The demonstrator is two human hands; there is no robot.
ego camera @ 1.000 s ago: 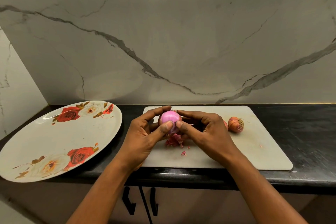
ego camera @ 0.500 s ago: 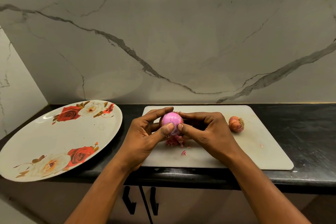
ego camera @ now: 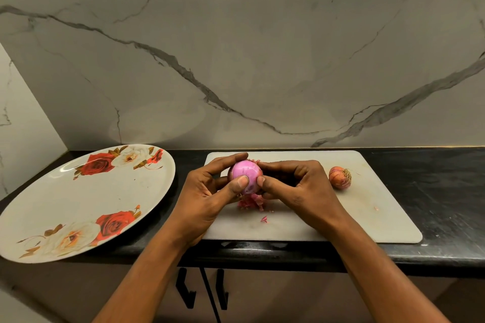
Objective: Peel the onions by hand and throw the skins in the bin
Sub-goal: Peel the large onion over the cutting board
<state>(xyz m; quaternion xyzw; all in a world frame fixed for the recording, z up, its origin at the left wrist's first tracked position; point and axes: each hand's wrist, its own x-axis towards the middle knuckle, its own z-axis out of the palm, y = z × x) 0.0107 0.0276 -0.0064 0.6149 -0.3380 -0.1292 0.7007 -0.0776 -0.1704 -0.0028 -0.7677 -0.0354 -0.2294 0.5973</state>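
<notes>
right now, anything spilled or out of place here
Mostly tidy. Skins lie piled on the board under the held onion, with stray scraps beside them; no bin shows. The plate seems to jut over the counter front edge.

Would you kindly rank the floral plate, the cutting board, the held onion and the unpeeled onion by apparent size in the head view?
1. floral plate and cutting board: alike, not ranked.
2. held onion, though possibly nearer the camera.
3. unpeeled onion.
</notes>
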